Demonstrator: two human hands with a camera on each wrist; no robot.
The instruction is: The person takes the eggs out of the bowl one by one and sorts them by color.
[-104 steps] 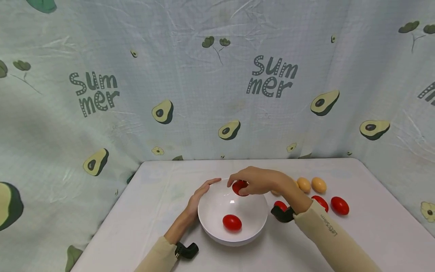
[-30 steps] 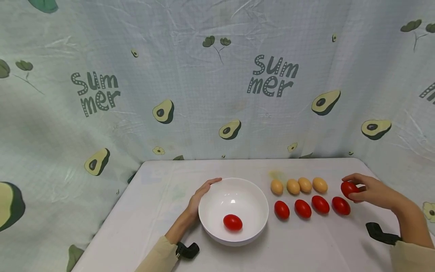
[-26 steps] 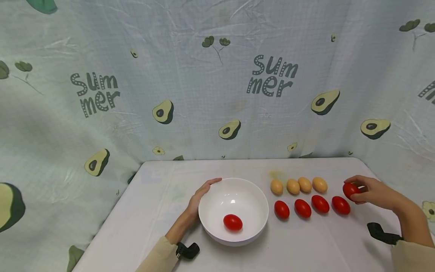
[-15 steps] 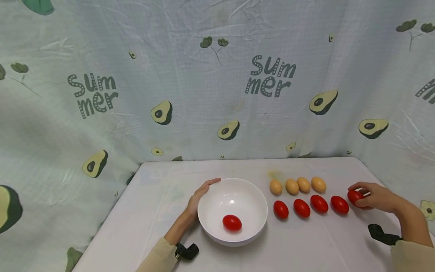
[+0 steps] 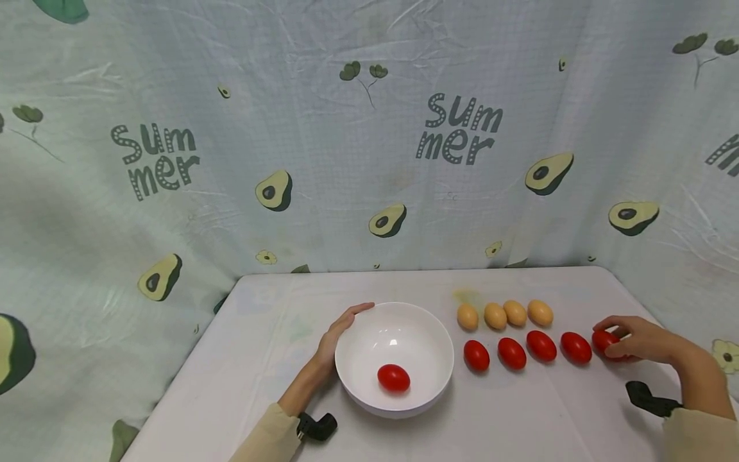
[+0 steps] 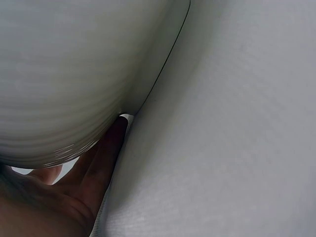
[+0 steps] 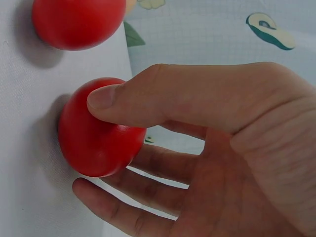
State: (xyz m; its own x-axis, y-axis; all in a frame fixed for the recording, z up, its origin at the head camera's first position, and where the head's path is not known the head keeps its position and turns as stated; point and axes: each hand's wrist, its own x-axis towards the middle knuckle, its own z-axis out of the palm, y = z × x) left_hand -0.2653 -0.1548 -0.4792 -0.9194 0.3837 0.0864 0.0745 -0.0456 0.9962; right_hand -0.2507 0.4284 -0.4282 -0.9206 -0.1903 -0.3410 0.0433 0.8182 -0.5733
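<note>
At the right end of a row of red eggs, my right hand (image 5: 652, 340) pinches a red egg (image 5: 602, 341) low at the table. In the right wrist view the thumb presses on this egg (image 7: 89, 143) from one side, with fingers behind it. A white bowl (image 5: 424, 337) stands mid-table with one red egg (image 5: 394, 378) inside. My left hand (image 5: 335, 340) rests along the bowl's left side, fingers extended near the rim. From the left wrist, the fingers (image 6: 96, 173) lie against the bowl's outer wall (image 6: 59, 79); their far tips are partly hidden.
Several red eggs (image 5: 541, 346) lie in a row right of the bowl. Behind them is a row of several yellow-tan eggs (image 5: 495, 316). A patterned curtain (image 5: 346, 141) hangs around the white table (image 5: 265, 359).
After reaching over the bowl with a red egg, my right hand moved to the right end of the red row and lowered the egg there. The left hand stayed at the bowl.
</note>
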